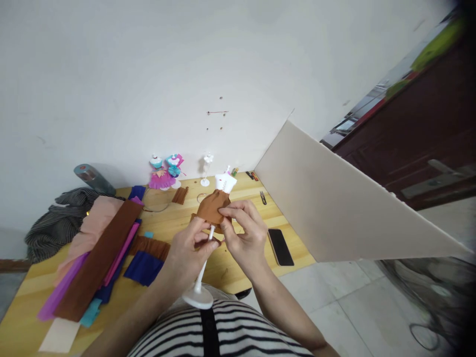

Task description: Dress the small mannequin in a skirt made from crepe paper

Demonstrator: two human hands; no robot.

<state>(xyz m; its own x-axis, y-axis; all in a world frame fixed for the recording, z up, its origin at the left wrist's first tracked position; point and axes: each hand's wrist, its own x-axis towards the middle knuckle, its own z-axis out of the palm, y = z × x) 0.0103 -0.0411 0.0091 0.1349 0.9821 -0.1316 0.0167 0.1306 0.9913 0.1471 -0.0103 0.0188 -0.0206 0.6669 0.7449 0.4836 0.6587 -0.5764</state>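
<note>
A small white dress form (225,182) on a thin white stand (203,270) leans toward the wall, its round base against the striped shirt. Brown gathered fabric (214,207) wraps its lower part like a skirt. My left hand (191,243) is closed at the skirt's lower left edge, around the stand, with thumb and fingers on the cloth's hem. On the right side my right hand (245,230) pinches the brown fabric between thumb and fingertips.
Folded crepe strips (100,258) and blue pieces (143,267) lie left on the wooden table (297,243). Behind stand small dressed forms (161,178), a bare white stand (206,171) and a bottle (94,179). Right are a phone (280,247), snips (263,197) and a white panel (334,203).
</note>
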